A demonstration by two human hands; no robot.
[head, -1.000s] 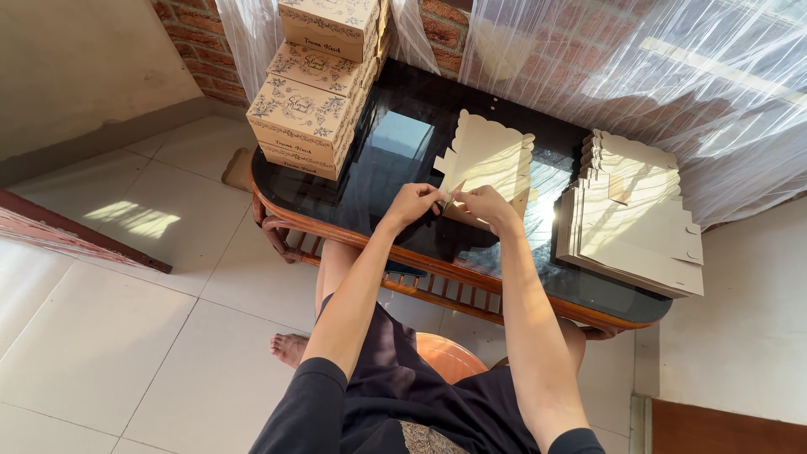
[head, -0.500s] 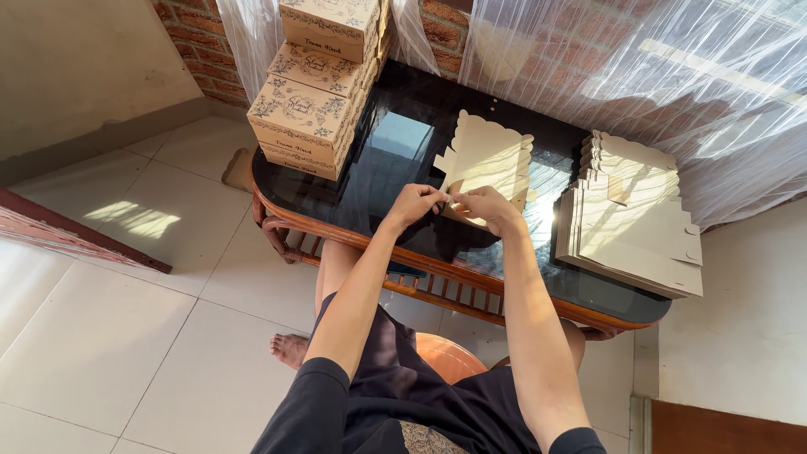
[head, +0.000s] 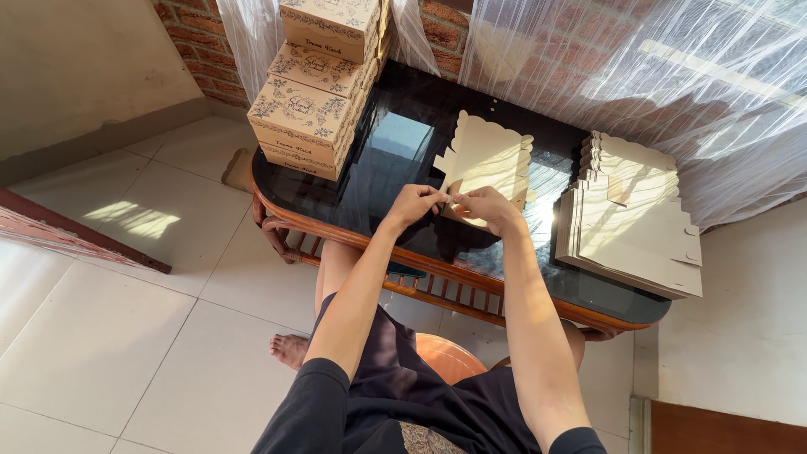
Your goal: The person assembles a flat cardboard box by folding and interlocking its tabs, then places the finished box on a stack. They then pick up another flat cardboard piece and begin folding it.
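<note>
The dark glass worktop [head: 403, 143] carries a tall stack of made-up printed boxes [head: 324, 80] at its far left edge, which looks liable to topple if the worktop is knocked. At the right a pile of flat box blanks [head: 639, 223] overhangs the rim and could slide off. In the middle lies one flat blank [head: 487, 160]; the left hand [head: 414, 204] and right hand [head: 487, 208] meet at its near edge, each grip pinched shut on it, and a hard pull might tear or crease it.
</note>
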